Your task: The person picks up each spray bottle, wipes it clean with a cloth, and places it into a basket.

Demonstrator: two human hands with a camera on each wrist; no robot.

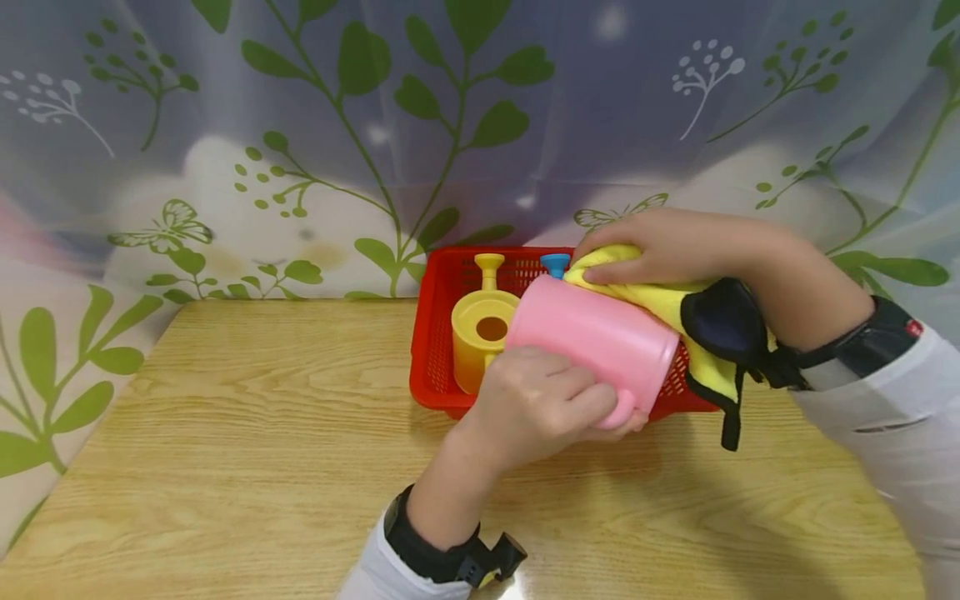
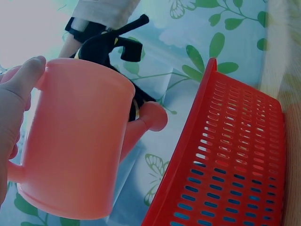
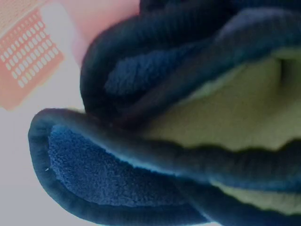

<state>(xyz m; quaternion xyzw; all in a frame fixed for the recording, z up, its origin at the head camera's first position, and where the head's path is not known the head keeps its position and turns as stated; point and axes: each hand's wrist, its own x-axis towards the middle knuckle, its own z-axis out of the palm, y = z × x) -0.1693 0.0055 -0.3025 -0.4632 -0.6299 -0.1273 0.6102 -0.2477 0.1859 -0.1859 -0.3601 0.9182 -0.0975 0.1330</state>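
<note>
My left hand (image 1: 536,408) grips the handle of a pink toy watering can (image 1: 592,329), which is tilted on its side over the red basket (image 1: 422,350). In the left wrist view the can's rounded spout head (image 2: 155,117) points toward the basket side. My right hand (image 1: 667,243) holds a yellow cloth (image 1: 660,305) with dark edging against the far side of the can. Folds of the cloth, dark blue on its other face (image 3: 103,172), fill most of the right wrist view and hide the right fingers there.
Inside the basket a yellow watering can (image 1: 467,350) stands upright at the left. A blue spout head (image 1: 555,264) shows behind the pink can. The basket sits on a wood-grain table (image 1: 262,450), against a leaf-patterned curtain (image 1: 322,158).
</note>
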